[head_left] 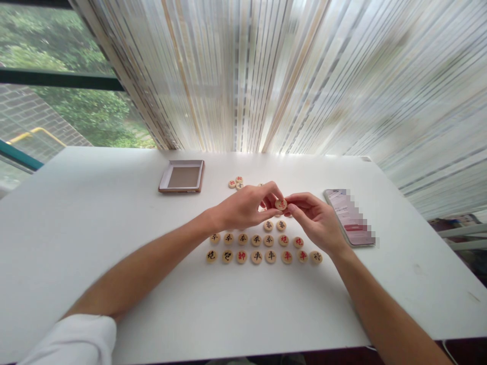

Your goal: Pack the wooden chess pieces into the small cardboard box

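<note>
Between my two hands is a round wooden xiangqi piece [281, 205] with a red character. The fingers and thumb of my left hand [251, 205] pinch it from the left. From the right, the fingertips of my right hand [315, 218] close on its edge. Below the hands, xiangqi pieces lie in rows: a front row with a red-marked piece [241, 256] among black-marked ones, a row behind it with a black-marked piece [242, 239], and a pair including another black-marked piece [281, 225]. More pieces farther back are partly hidden by my hands.
A shallow open box [201, 177] sits at the back left of the white table [152, 314]. Three loose pieces [239, 180] cluster near the back middle. On the right lies a phone [348, 218], its screen partly pixelated. A striped curtain [243, 76] hangs behind the table, beside a window.
</note>
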Tool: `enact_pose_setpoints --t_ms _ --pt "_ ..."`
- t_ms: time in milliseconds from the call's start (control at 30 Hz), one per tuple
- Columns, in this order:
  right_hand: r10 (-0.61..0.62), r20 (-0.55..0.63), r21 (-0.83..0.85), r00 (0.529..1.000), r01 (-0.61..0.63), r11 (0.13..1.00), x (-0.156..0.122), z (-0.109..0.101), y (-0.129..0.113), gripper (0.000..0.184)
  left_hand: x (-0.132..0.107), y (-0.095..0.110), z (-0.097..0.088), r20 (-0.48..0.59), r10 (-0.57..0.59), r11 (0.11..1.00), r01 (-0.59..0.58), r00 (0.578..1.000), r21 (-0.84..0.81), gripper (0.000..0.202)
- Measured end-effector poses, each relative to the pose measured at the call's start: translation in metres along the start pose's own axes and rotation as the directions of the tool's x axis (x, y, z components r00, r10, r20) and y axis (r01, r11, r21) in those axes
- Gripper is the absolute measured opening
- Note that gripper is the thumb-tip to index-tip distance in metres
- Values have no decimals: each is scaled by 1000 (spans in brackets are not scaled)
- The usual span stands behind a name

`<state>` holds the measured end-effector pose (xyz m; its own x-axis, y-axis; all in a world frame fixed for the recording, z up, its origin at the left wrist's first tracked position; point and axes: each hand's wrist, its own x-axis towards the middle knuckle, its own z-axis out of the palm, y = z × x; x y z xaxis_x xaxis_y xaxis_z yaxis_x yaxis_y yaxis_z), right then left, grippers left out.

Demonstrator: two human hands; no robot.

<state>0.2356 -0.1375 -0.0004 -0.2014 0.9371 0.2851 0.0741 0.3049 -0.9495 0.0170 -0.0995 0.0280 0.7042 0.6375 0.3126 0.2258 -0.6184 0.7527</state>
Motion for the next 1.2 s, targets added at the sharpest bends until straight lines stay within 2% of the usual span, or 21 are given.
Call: enact_pose_setpoints --t_ms 267,600,867,1200 --pt "10 36 -6 999 -9 1000 -1 0 -1 25 1 -2 0 -23 -17 1000 17 1000 -23 22" --pt "-28 -4 -45 1000 28 999 -1 0 0 24 3 3 -5 46 -114 960 122 992 -254 26" --pt "-177 -10 -154 984 174 973 -4 4 2 30 3 1 -4 77 -170 926 186 982 -330 28" --pt "-348 4 -385 938 322 865 -4 8 3 32 3 3 1 69 -208 907 219 976 -359 28"
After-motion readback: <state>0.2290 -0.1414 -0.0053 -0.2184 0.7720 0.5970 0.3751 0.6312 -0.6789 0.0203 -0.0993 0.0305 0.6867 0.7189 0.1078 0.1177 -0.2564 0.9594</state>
